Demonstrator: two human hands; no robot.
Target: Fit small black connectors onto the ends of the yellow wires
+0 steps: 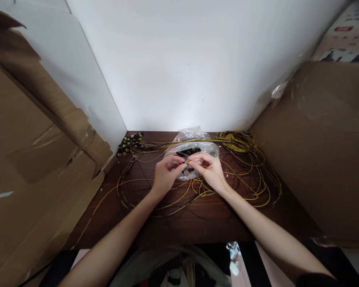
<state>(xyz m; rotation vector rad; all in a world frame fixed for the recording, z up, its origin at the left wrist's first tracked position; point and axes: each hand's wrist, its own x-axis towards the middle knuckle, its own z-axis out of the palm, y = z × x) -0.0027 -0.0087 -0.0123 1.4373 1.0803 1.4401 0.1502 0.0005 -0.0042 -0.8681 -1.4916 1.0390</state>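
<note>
My left hand [166,172] and my right hand [208,169] meet above the middle of a dark wooden table [197,223]. Both pinch a thin yellow wire [197,187] between thumb and fingers, fingertips almost touching. Just behind the hands lies a clear plastic bag [193,145] with small black parts inside. Loose loops of yellow wire spread across the table under and around the hands.
A tangled bundle of yellow wire [242,145] lies at the back right. A cluster of small black and yellow connectors [130,144] sits at the back left. Cardboard sheets [32,167] and a cardboard box [320,151] flank the table. A white wall [191,67] stands behind.
</note>
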